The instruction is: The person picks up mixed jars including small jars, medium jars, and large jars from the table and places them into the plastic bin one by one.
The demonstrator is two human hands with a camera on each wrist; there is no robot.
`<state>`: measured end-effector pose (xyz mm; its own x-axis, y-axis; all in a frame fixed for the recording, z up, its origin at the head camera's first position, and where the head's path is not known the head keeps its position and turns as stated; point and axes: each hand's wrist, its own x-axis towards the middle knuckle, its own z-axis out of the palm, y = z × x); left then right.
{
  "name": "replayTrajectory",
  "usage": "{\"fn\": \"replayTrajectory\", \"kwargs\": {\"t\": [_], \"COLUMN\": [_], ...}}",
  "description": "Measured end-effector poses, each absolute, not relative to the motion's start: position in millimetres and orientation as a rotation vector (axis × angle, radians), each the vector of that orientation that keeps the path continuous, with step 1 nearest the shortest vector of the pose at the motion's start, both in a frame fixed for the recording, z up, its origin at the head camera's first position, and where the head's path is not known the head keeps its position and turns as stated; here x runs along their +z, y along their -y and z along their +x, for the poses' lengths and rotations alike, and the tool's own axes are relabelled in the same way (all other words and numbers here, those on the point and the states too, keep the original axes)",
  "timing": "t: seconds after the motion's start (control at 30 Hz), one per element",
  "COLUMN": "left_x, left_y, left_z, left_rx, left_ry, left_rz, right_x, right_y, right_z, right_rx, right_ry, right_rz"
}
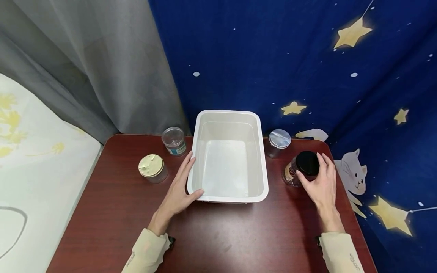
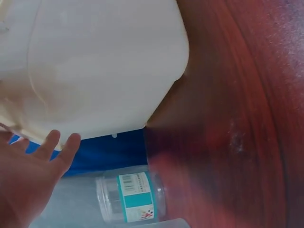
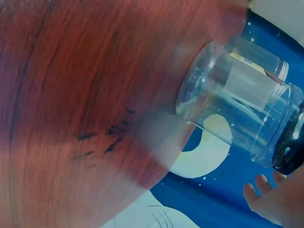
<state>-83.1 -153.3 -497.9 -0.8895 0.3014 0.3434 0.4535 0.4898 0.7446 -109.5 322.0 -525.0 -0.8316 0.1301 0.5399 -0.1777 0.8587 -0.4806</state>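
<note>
Two hands point(image 1: 175, 194) point(image 1: 323, 187), left touching bin point(image 1: 232, 199), right gripping jar point(image 1: 303, 165)

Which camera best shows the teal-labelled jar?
The left wrist view: the teal-labelled clear jar appears large there, with its label's barcode visible. The head view shows it smaller, from above, beside the white plastic tub. The right wrist view doesn't show it.

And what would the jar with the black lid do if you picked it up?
The jar is see-through and seems empty, so it's probably light. Its smooth, shiny sides might feel slippery. It's standing upright now, but because it's round, it could roll if knocked over.
</note>
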Motion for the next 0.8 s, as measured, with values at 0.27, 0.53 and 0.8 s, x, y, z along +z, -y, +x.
{"fn": "replayTrajectory", "kwargs": {"t": [0.27,0.53,0.8], "left_x": [-494,-494,-497], "left_y": [156,155,154], "left_z": [-89,-91,-94], "left_rx": [-1.331,-1.299,-1.387], "left_ry": [2.625,2.643,2.623], "left_rz": [-0.669,-0.664,-0.665], "right_x": [-529,-533,-541], "right_y": [-323,-321,-317], "right_z": [-110,-110,-107], "right_rx": [0.779,0.935,1.188], "right_ry": [2.491,2.509,2.382], "right_rz": [-0.002,-0.097,-0.276]}}
